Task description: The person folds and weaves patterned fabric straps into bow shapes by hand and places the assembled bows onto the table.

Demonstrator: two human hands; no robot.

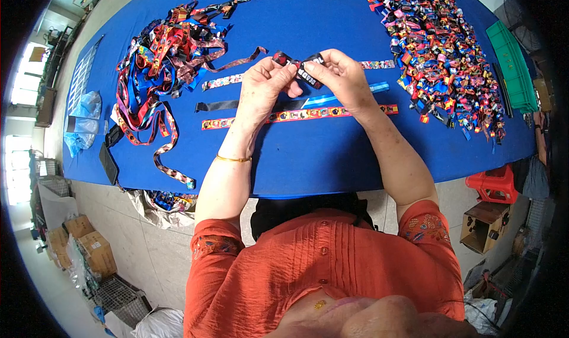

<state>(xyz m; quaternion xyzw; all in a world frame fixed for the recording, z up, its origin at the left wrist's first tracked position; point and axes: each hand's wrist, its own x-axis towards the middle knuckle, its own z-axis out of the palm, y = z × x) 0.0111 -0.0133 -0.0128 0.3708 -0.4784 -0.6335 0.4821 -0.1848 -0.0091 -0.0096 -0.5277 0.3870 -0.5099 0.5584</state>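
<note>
Both hands are raised over the blue table, close together. My left hand (267, 83) pinches one part of a dark printed ribbon (310, 79) with red and white marks. Thumb and fingers of my right hand (341, 77) are closed on another part of the same ribbon, which is bent between them. Beneath the hands, separate strips lie crosswise on the cloth: a white patterned strip (222, 82), a black and blue strip (347, 96) and a red strip with printed pictures (332, 114).
A tangled heap of ribbons (172, 47) lies on the left of the blue table (308, 160). Many small ribbon pieces (438, 47) cover the right, beside a green crate (511, 65). A red stool (492, 184) and cardboard boxes (95, 249) stand on the floor.
</note>
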